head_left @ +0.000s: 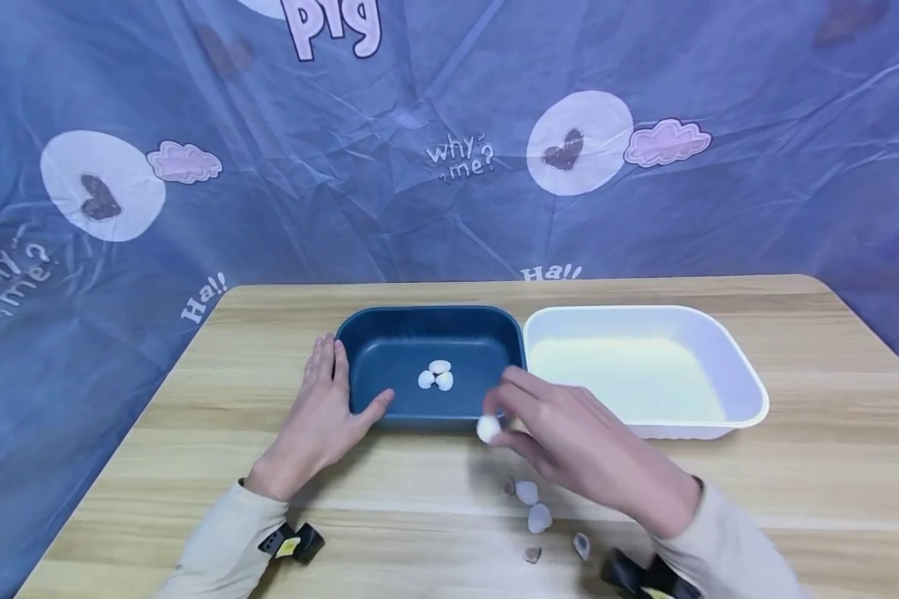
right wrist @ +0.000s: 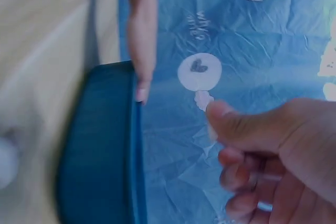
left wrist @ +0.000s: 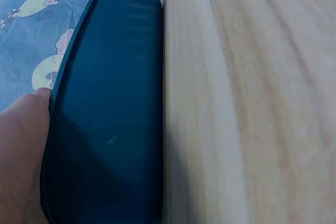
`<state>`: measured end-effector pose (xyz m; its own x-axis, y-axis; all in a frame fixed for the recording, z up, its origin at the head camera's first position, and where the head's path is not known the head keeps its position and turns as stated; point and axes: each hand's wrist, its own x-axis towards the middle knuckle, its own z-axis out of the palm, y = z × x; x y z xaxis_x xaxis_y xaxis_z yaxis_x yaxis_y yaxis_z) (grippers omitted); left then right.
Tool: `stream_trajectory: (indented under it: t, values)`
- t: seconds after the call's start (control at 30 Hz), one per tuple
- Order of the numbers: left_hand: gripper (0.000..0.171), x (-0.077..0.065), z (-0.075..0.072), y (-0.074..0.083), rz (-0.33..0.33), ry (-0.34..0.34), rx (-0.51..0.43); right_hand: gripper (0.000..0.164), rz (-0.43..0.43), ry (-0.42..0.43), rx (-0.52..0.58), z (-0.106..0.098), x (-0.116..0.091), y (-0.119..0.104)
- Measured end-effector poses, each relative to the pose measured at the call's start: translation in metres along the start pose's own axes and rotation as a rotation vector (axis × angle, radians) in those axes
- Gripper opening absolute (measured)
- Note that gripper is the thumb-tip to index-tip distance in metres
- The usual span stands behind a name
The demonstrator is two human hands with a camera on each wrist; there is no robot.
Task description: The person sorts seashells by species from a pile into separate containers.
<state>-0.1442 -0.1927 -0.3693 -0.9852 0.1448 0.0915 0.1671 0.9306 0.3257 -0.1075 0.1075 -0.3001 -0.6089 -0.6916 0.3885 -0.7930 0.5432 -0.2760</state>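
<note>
- Right hand (head_left: 577,441) hovers over the near right corner of the dark blue tray (head_left: 430,329), fingers curled in, and there's a white shell (head_left: 489,428) at the fingertips; it looks pinched there, just above the tray's front rim.
- The right wrist view shows the thumb and bent fingers (right wrist: 247,169) drawn together, but the shell itself cannot be made out between them there.
- Left hand (head_left: 318,416) lies flat on the table against the tray's left end, fingers straight along the outer wall, thumb resting against the front wall. It grips nothing, just braces the tray.
- The left wrist view confirms it: the hand (left wrist: 21,150) presses up against the blue tray's side (left wrist: 105,108), wood grain running alongside.
- Inside the blue tray, three white shells (head_left: 436,376) sit clustered near the middle of the floor, touching one another.
- On the table under the right hand and wrist lies a loose scatter of shells (head_left: 535,516), some white, a couple darker, near the table's front edge.
- Just beside the blue tray on its right stands a white tray (head_left: 742,374), walls touching or nearly so.
- Everything rests on a light wooden table (head_left: 809,491).
- Behind hangs a blue printed cloth (head_left: 345,183) with hearts, clouds and lettering.
</note>
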Motion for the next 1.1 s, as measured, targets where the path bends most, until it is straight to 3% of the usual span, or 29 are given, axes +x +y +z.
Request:
stream_trajectory:
  t: [0.23, 0.33, 0.5, 0.7, 1.1]
  values:
    - [0.106, -0.004, 0.006, -0.002, -0.020, -0.023, -0.018, 0.018, 0.240, -0.111, -0.073, 0.037, 0.053, 0.016]
    - [0.106, -0.004, 0.006, -0.002, -0.016, -0.014, -0.008, 0.014, 0.368, -0.166, -0.080, 0.054, 0.065, 0.026]
    - [0.107, -0.004, 0.005, -0.001, -0.008, -0.006, 0.004, 0.022, 0.494, -0.226, -0.140, 0.071, 0.076, 0.040]
    - [0.108, -0.002, 0.007, 0.001, -0.001, 0.007, 0.005, 0.017, 0.564, -0.260, -0.219, 0.083, 0.080, 0.050]
    - [0.107, 0.001, 0.003, -0.002, 0.008, 0.016, 0.016, 0.009, 0.545, -0.211, -0.224, 0.089, 0.085, 0.055]
